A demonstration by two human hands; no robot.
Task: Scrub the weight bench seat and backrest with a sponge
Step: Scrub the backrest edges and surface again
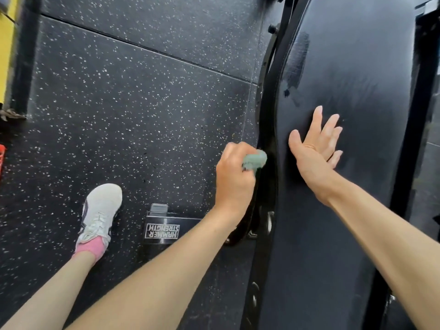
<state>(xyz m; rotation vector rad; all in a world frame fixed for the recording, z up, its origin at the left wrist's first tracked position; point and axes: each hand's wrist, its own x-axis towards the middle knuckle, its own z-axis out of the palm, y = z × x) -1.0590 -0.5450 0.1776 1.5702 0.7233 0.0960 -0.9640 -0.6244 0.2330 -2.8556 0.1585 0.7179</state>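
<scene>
The black padded bench pad point(352, 67) runs up the right side of the view, with a wet streaked patch near its upper left. My left hand point(234, 177) grips a pale green sponge point(254, 160) squeezed in its fingers, held against the pad's left edge beside the black frame. My right hand point(314, 148) lies with straight spread fingers on the pad's surface, just right of the sponge.
A speckled black rubber floor point(131, 103) fills the left. My foot in a white shoe point(100, 213) and pink sock stands there, beside the bench's black foot with a Hammer Strength label point(163, 231). A yellow post point(6, 44) rises at far left.
</scene>
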